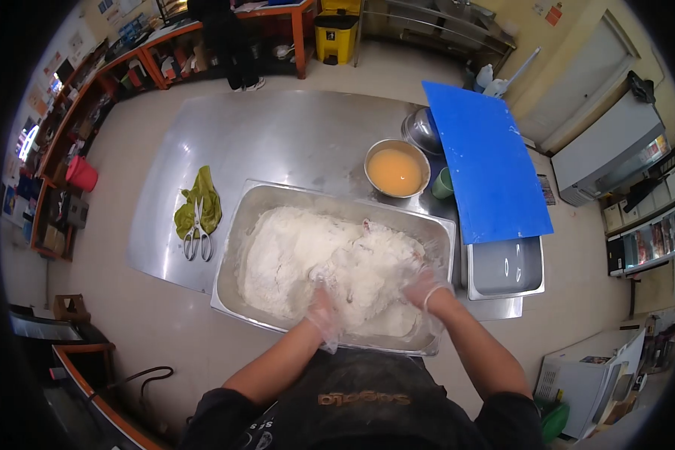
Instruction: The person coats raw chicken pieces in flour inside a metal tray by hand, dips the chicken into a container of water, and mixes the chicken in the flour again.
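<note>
A deep steel tray [229,259] holds a heap of white flour [285,240]. Thin clear plastic gloves cover both hands, which reach into it. My left hand [324,309] is in the flour near the tray's front middle, its fingertips hidden by the powder. Toward the tray's right side, my right hand [423,286] presses against the mound, and flour covers its fingers too. Between the hands lie lumpy flour-coated pieces [367,270]. One piece with a reddish spot [367,225] shows at the back of the mound. What the hands grip, if anything, is hidden.
Behind the tray stands a steel bowl of orange liquid [395,172], beside a green cup [442,182]. A blue board [491,165] partly covers another steel pan [505,268]. Scissors [197,232] lie on a green cloth [205,199] at left. Someone in dark clothes [229,37] stands far back.
</note>
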{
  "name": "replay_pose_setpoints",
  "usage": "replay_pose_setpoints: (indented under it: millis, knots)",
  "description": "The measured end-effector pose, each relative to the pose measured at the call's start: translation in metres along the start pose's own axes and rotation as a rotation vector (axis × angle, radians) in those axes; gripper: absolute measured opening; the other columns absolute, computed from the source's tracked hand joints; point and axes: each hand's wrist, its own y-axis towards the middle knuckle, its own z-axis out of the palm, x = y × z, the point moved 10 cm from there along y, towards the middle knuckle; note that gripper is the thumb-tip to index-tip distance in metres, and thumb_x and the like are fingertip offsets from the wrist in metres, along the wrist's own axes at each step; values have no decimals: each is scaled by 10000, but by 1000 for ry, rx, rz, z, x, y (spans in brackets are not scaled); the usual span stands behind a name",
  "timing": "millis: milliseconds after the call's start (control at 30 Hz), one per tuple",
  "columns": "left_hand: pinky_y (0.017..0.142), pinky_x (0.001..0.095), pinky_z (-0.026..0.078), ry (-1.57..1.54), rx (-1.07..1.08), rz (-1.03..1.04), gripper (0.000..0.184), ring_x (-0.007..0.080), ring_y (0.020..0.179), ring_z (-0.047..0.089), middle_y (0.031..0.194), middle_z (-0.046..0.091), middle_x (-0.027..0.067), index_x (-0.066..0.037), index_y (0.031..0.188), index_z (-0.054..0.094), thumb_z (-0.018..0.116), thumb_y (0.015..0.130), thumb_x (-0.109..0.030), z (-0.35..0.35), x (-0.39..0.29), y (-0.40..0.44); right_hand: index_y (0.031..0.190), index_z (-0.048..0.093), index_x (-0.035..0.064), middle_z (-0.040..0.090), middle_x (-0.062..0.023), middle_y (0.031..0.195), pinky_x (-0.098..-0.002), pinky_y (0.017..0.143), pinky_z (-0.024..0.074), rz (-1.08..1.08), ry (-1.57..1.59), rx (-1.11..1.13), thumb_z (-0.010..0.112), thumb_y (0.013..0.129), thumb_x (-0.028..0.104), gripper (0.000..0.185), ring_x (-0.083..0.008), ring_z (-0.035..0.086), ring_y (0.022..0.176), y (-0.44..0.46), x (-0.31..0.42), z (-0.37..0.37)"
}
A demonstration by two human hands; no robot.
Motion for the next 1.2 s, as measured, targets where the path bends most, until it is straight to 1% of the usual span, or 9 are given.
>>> replay_pose_setpoints:
  millis: [333, 500, 567, 700, 767, 833, 967, 1100, 1200]
  knots:
    - [1038, 444, 357, 84, -165, -41, 711, 289, 1227, 476, 1371, 466, 101, -99, 1369, 422, 206, 928, -613, -8, -25, 58, 1161, 593, 5, 543, -240, 1235, -392, 939, 444, 391, 86, 88, 423, 872, 268, 426, -327, 533, 1169, 91, -61, 36]
    - [1030, 393, 364, 167, 187, -121, 700, 266, 1238, 452, 1395, 421, 130, -46, 1370, 400, 242, 939, -575, -5, -23, 104, 1182, 584, -2, 576, -211, 1221, -382, 954, 401, -282, -156, 618, 397, 910, 322, 462, -270, 562, 1105, 114, -58, 166]
    - [1050, 391, 340, 671, 39, 156, 649, 289, 1272, 417, 1391, 421, 158, -36, 1387, 356, 221, 966, -510, 9, -57, 74, 1199, 568, 3, 548, -203, 1262, -355, 943, 402, 194, 566, 541, 449, 886, 262, 423, -245, 544, 1094, 62, -38, 117]
    - [1065, 384, 319, 1733, 49, 553, 591, 318, 1280, 407, 1362, 435, 203, -23, 1404, 300, 207, 985, -430, -37, -66, 83, 1131, 602, 20, 514, -253, 1268, -391, 955, 413, -508, -50, 453, 503, 841, 208, 359, -297, 517, 1159, 54, -50, 150]
    - [1083, 374, 288, 1987, -86, 599, 567, 345, 1278, 402, 1329, 450, 239, -13, 1420, 242, 214, 988, -379, -75, -63, 97, 1115, 615, 29, 522, -248, 1258, -398, 964, 409, -297, -224, 507, 494, 853, 217, 344, -306, 514, 1166, 63, -41, 92]
    - [1130, 357, 192, 1473, -196, 107, 627, 321, 1375, 253, 1506, 213, 179, -56, 1462, 184, 112, 989, -461, -40, -67, 32, 1099, 628, 38, 531, -242, 1249, -404, 973, 405, -96, -395, 535, 486, 866, 225, 332, -315, 512, 1174, 82, -35, 65]
    - [1138, 347, 160, 1465, -279, 159, 645, 293, 1378, 255, 1460, 326, 178, -108, 1465, 223, 154, 971, -518, -100, -37, 103, 1155, 612, 27, 542, -229, 1248, -380, 1010, 383, 99, -404, -37, 440, 878, 369, 473, -299, 513, 1194, 153, -45, 113]
    - [1109, 364, 241, 1189, -469, 177, 648, 280, 1319, 357, 1424, 395, 151, -110, 1438, 309, 169, 967, -533, -144, -50, 106, 1213, 577, 38, 524, -200, 1285, -387, 1015, 374, -57, -209, 251, 414, 850, 501, 611, -307, 498, 1208, 151, 48, 80]
    - [1054, 396, 333, 262, -113, 218, 667, 275, 1231, 452, 1369, 462, 125, -90, 1383, 407, 181, 960, -554, -118, -38, 92, 1228, 566, 44, 529, -179, 1288, -388, 1008, 380, -227, -362, 540, 417, 838, 521, 633, -315, 503, 1197, 145, 76, 108]
